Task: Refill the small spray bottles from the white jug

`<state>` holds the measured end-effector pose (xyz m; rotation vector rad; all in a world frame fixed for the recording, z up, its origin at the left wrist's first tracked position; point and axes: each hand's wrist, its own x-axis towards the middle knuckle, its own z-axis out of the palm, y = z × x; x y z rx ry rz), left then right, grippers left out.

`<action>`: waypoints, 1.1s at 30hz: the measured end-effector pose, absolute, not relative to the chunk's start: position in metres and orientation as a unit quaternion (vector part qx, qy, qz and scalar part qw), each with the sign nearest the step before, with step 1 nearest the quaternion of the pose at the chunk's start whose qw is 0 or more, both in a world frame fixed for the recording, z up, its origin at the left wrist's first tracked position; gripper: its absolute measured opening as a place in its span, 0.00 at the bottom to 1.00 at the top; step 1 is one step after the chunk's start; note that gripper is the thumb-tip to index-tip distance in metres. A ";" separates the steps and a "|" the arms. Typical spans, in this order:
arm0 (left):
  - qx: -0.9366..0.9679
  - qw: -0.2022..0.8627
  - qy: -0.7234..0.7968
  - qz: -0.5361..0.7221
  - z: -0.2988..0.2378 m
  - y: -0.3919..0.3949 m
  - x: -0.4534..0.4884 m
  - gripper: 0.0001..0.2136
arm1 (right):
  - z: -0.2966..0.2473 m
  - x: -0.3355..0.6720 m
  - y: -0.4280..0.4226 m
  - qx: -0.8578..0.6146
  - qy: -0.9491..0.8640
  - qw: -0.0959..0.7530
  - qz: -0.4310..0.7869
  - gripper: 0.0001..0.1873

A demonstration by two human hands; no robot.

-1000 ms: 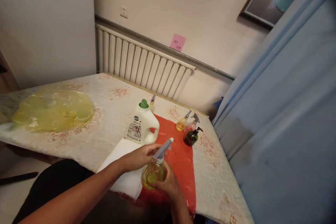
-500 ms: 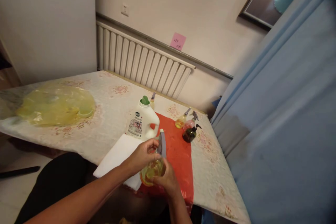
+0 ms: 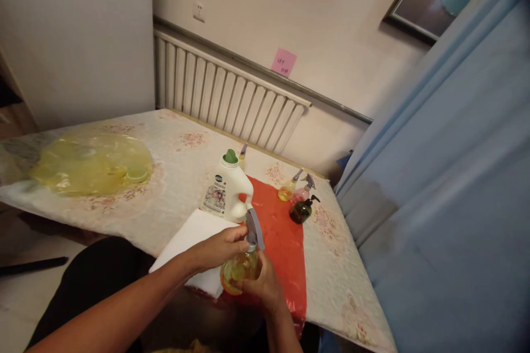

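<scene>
Floral cloth covered the table, which stood against a wall with a pale radiator; a blue curtain hung well to the right of the white jug. That jug stood upright, something green at its mouth. Well to the left of the jug lay a yellow plastic bag. On the near side of the jug was a folded white sheet, and from its right side a red sheet ran toward the person. Farther right of the jug stood a dark pump bottle and two small sprayers, with another sprayer partly hidden behind it.

Held on the near side of the jug was a spray bottle with yellow liquid, its long axis roughly upright, trigger head uppermost and nearest the jug. Neither hand was apart from it: the bottle lay between the two, the left at the neck and the right at the body. The left hand reached across from the left, its fingers drawn in narrowly at the neck, just below the head. The right hand came up from below, thumb across the front of the body and fingers curled round the far side, closed on it. Whether the base touched anything beneath could not be told.
</scene>
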<state>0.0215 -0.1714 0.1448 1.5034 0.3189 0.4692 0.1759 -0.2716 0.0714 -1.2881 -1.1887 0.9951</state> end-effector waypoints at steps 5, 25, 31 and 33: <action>0.666 0.671 0.178 0.273 0.140 -0.181 0.027 0.11 | 0.080 0.169 -0.272 -0.555 -0.497 0.531 0.405 0.32; 0.579 0.690 0.212 0.378 0.167 -0.184 0.020 0.16 | 0.082 0.154 -0.264 -0.607 -0.498 0.516 0.343 0.44; 0.629 0.642 0.193 0.394 0.191 -0.177 0.011 0.17 | 0.076 0.158 -0.265 -0.600 -0.500 0.523 0.341 0.41; 0.649 0.615 0.196 0.402 0.198 -0.175 0.009 0.16 | 0.075 0.159 -0.266 -0.597 -0.499 0.529 0.339 0.41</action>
